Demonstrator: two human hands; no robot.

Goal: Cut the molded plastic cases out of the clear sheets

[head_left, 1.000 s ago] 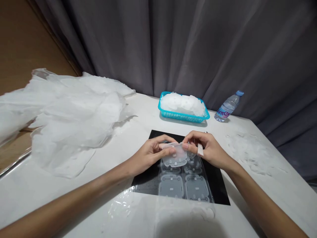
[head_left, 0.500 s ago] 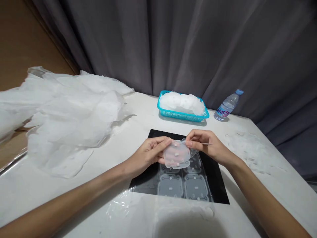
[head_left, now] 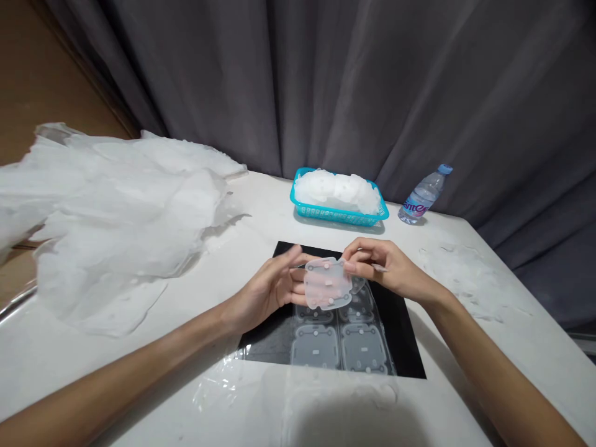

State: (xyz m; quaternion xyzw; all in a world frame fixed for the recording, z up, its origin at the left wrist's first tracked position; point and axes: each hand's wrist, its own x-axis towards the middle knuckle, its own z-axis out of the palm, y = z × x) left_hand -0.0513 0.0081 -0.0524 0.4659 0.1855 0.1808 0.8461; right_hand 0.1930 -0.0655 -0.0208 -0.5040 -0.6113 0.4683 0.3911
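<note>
A translucent white rubbery pad with small holes hangs over the black mat. My right hand pinches its top right corner with thumb and forefinger. My left hand sits just behind the pad's left side, fingers stretched out and apart, touching its back. Below them a clear sheet with several moulded pads of the same shape lies on the mat.
A turquoise basket piled with white pads stands behind the mat. A water bottle lies on its side at the back right. A big heap of thin white film covers the table's left. Scraps of film lie at right. Grey curtain behind.
The pad came free of the sheet and is lifted and turned face-on. My left hand let go of it and spread its fingers behind it. My right hand keeps the pinch.
</note>
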